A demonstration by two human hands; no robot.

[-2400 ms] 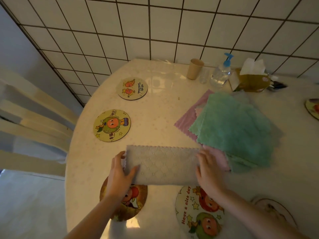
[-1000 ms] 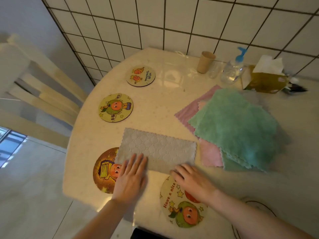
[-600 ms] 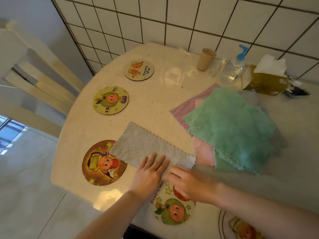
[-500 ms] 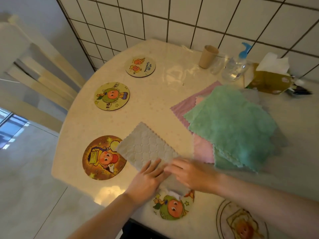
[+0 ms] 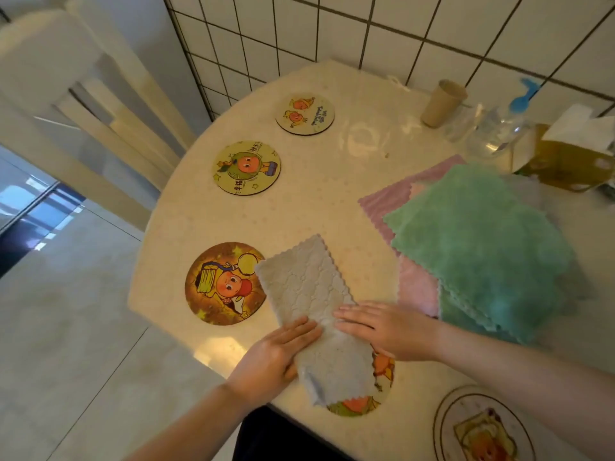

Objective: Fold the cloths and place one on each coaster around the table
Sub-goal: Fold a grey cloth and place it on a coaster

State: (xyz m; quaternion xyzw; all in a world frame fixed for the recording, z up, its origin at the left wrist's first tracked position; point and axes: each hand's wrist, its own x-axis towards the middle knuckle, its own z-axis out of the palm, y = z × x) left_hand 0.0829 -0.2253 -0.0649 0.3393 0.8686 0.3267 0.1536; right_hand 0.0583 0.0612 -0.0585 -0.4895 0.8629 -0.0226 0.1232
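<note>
You're working in dim, warm light. Glare sits on the glossy round cream table [image 5: 332, 207] near its far side and again at the near edge. The white tiled wall [image 5: 432, 24] bows from wide-angle distortion. The clear pump bottle [image 5: 499, 128] looks soft and smeared.

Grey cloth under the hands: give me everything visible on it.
The pale grey textured cloth with scalloped edges lies folded into a long strip, running diagonally on the cream table. Its near end covers part of the fruit-cartoon round coaster; its far corner overlaps the orange-brown cartoon coaster. The left hand and right hand press it flat.
</note>
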